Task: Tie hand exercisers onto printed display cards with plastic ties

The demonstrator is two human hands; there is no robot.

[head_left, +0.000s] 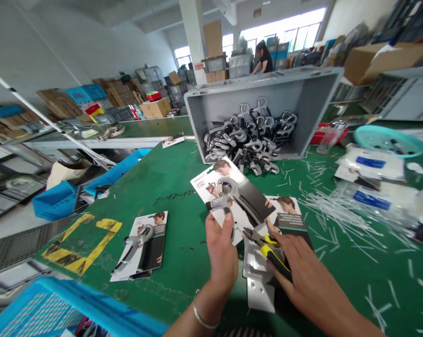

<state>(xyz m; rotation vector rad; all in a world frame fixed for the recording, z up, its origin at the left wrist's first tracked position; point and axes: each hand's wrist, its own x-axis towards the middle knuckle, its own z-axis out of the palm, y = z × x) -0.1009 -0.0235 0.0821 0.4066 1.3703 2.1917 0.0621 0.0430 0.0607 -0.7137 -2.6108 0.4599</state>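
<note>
My left hand (221, 255) is closed around the lower part of a hand grip strengthener (244, 201), grey and black, lying against its printed backing card (204, 180). In my right hand (302, 269) are cutting pliers (276, 258) with yellow and black handles; their jaws meet the lower edge of that card near the strengthener's handle ends. Whether the jaws touch a tie there I cannot tell. Beneath the pliers lie more printed cards (292, 217), partly covered by my right hand. Another carded grip strengthener (137, 248) rests on the green table to the left.
A grey crate (318, 110) on its side holds many grip strengtheners (239, 135). White plastic strips (338, 210) are scattered at right, near plastic bags (373, 199) and a turquoise basin (369, 135). A blue basket (50, 309) borders the front left. A person (264, 58) stands far behind.
</note>
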